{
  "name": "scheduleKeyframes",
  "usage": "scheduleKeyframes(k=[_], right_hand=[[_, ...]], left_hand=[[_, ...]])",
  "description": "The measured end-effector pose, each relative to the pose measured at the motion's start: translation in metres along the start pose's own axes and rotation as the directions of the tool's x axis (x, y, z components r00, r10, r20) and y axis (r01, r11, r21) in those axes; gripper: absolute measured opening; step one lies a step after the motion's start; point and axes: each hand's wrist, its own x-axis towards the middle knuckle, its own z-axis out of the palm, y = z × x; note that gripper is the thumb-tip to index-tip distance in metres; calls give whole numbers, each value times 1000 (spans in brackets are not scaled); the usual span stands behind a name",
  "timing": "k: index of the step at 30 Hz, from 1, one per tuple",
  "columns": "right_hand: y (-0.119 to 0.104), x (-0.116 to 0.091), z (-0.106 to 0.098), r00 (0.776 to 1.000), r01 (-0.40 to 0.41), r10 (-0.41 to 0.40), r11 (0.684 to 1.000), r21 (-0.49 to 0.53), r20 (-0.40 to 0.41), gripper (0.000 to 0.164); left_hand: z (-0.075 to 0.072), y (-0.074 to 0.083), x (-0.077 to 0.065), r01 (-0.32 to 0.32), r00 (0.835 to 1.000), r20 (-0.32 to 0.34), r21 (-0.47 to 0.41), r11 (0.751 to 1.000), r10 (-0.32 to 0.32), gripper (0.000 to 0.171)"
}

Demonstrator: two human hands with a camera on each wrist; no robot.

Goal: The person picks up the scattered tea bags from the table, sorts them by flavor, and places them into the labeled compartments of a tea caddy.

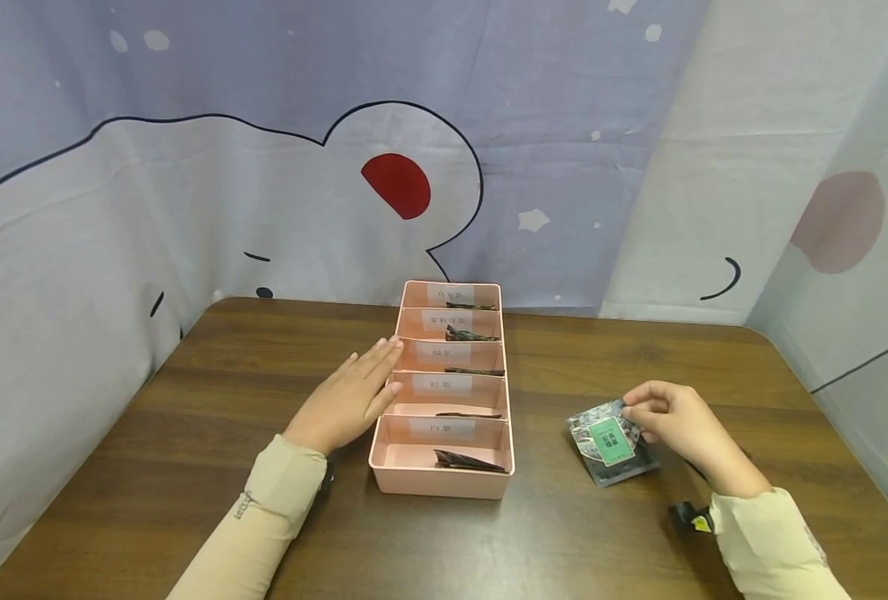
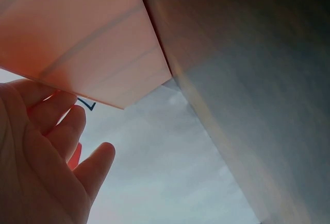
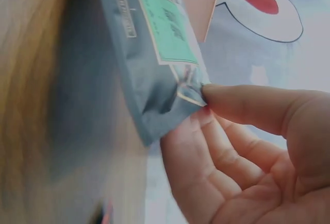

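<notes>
A pink divided box (image 1: 444,483) stands mid-table, its several compartments in a row, each with a white label and dark packets inside. My left hand (image 1: 349,404) rests at the box's left rim with fingers straight; in the left wrist view its fingertips (image 2: 67,100) are right at the rim. To the right of the box, my right hand (image 1: 679,425) pinches a dark tea sachet (image 1: 601,442) with a green label by its upper right corner. In the right wrist view thumb and forefinger grip the sachet (image 3: 139,69) at its edge.
The brown wooden table (image 1: 564,550) extends to either side of the box. Behind it hangs a printed curtain (image 1: 549,150) close to the table's back edge. A dark packet (image 1: 469,461) leans in the nearest compartment.
</notes>
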Motion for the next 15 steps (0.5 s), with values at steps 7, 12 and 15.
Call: scheduleKeyframes(k=[7,12,15], right_hand=[[0,3,8,1000,-18,20,984,177,-9,26],[-4,6,15,999,-1,13,968,251,-47,24],[-9,9,20,998,-4,22,961,277,-63,25]], left_hand=[[0,0,0,-2,1000,-2,-1,1000,2,62],[-1,0,0,-8,1000,0,0,1000,8,62],[-1,0,0,-11,1000,-1,0,1000,11,62]])
